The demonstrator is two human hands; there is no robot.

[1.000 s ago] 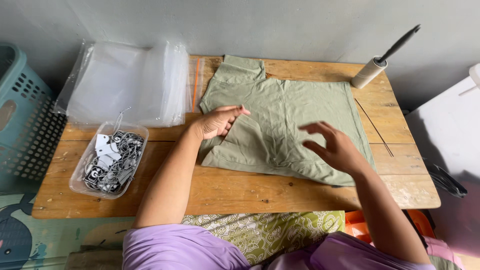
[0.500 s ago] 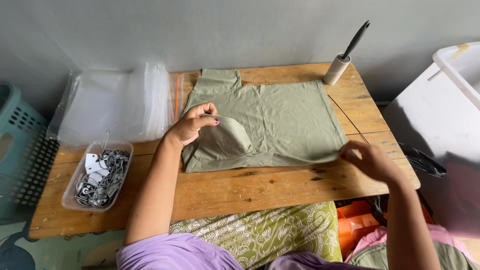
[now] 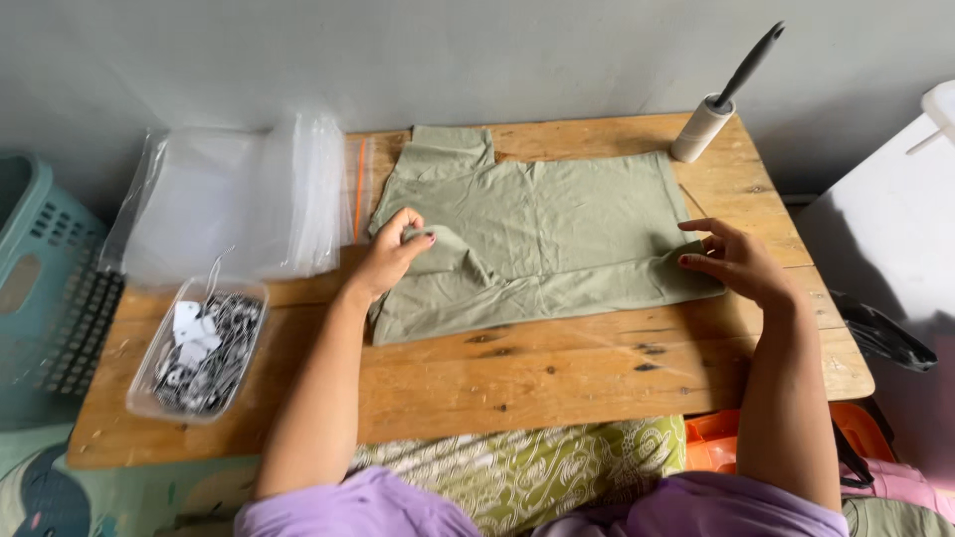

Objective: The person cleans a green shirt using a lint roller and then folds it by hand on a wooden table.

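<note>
Sage-green cotton garment (image 3: 542, 234) lies flat and creased across the wooden table (image 3: 557, 383). Left hand (image 3: 393, 254) pinches a raised fold at its left edge; right hand (image 3: 736, 261), fingers loosely spread, touches its right edge. Clear plastic bags (image 3: 234, 199) and a clear tub of tags (image 3: 199, 348) sit left, a lint roller (image 3: 708, 119) behind.

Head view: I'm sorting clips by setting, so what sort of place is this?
Probably a small home garment-packing spot: a green shirt lies on a wooden table, beside a stack of clear bags, a tub of tags and a lint roller.
</note>
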